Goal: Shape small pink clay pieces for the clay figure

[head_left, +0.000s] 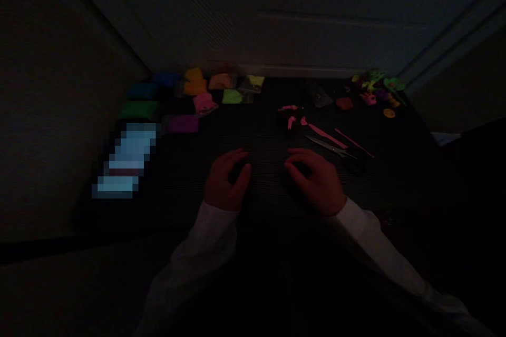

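Observation:
In dim light my left hand [225,181] rests on the dark table [261,189], fingers curved and thumb apart, with nothing in it. My right hand [316,179] lies opposite, its fingers loosely curled and the thumb apart from them, also holding nothing. Just beyond the right hand are scissors [334,150] with dark handles. A long pink strip [326,135] lies alongside them, and a thinner pink strip [353,142] is further right. A dark piece with pink patches [291,116] sits behind the scissors; its kind is hard to make out.
Several coloured packets, among them a green packet [138,110] and a purple packet [182,124], line the back left. A lit, pixelated screen [128,160] is at the left edge. Colourful small shapes [375,87] cluster at the back right, near a reddish lump [344,103]. A pale panel [316,42] stands behind.

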Demonstrator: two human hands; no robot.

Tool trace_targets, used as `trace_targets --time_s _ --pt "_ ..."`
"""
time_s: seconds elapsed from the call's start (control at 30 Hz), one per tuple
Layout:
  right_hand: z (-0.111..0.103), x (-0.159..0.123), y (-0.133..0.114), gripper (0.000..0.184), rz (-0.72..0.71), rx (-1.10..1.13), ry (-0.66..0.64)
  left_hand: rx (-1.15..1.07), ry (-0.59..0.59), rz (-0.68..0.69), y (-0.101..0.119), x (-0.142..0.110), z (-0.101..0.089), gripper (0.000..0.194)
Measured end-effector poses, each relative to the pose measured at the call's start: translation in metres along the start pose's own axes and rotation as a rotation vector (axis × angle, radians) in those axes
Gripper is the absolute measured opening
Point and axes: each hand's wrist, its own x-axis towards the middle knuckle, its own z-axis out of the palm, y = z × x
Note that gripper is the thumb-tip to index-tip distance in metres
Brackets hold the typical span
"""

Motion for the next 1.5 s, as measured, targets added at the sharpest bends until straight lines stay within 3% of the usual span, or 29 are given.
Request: trace_targets --time_s 0.13,0.2,0.37,0.47,0.57,0.7,0.77,0.87,1.0,1.17,1.5 --pt "-0.013 -0.004 -0.014 0.013 0.056 0.241 -0.081 -0.584 -0.142 -0.354 0.032 -0.007 0.006 0.037" --pt "-0.017 -0.006 -0.018 0.013 0.101 0.315 -0.123 -0.752 -0.234 -0.472 0.044 -0.009 0.01 0.031" --pt "-0.018 -0.011 -0.02 0.01 0.179 0.461 -0.169 -0.878 -0.144 -0.58 0.056 -0.013 0.016 0.011" --pt "-0.017 -0.012 -0.017 0.014 0.231 0.621 -0.19 -1.006 -0.132 -0.633 0.057 -0.011 0.016 0.012" --pt "-0.014 -0.014 -0.01 0.018 0.355 0.819 -0.124 -1.174 -0.095 -0.687 0.059 -0.006 0.013 0.014" --pt "-0.005 -0.02 -0.007 0.017 0.432 0.941 -0.099 -1.408 -0.061 -0.674 0.068 0.001 0.009 0.012" --pt "0.002 -0.023 -0.012 0.02 0.406 0.996 -0.114 -1.492 -0.055 -0.633 0.075 0.002 0.008 0.009" --pt "0.007 -0.025 -0.024 0.025 0.31 1.06 -0.01 -1.557 -0.045 -0.594 0.084 0.0 0.007 0.008" --pt "0.003 -0.025 -0.033 0.027 0.2 1.08 0.106 -1.578 -0.024 -0.577 0.092 -0.003 0.007 0.012" --pt "-0.007 -0.024 -0.035 0.018 0.107 1.015 0.139 -1.586 -0.037 -0.555 0.097 -0.008 0.006 0.009" --pt "-0.014 -0.026 -0.042 0.013 0.146 1.12 0.177 -1.512 -0.008 -0.523 0.103 -0.017 0.004 0.007"
